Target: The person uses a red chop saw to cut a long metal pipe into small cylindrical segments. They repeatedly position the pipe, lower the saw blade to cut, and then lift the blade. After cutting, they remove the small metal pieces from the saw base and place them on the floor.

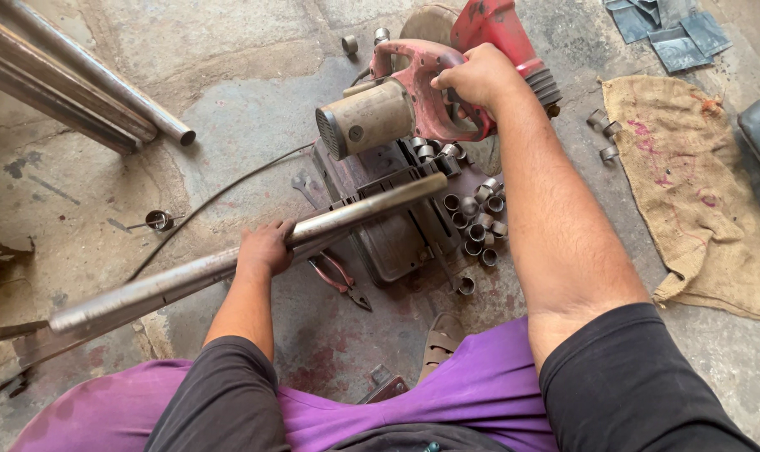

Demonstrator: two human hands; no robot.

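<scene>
The right hand (479,77) is clenched around the handle of a red chop saw (422,100). The left hand (265,247) grasps a long steel pipe (229,268) lying across the saw's base, beside a pile of cut pipe rings (479,219) on the concrete floor (229,109).

Left hand (265,248) curled closed at 8 o'clock; right hand (478,77), arm outstretched, fisted at 1 o'clock.

- Long pipe (229,272): bare metal, dull grey sheen, smooth, under the left hand (265,247).
- Saw (430,92): worn red casing, scuffed matt; motor drum of dusty tan metal, gripped by the right hand (479,77).
- Cut rings (479,222): shiny steel, dark inside.
- Sack (698,184): coarse woven jute, stained pink.
- Floor (229,109): rough, blotchy concrete.
- Pliers (342,280): dark metal, reddish handles.
</scene>
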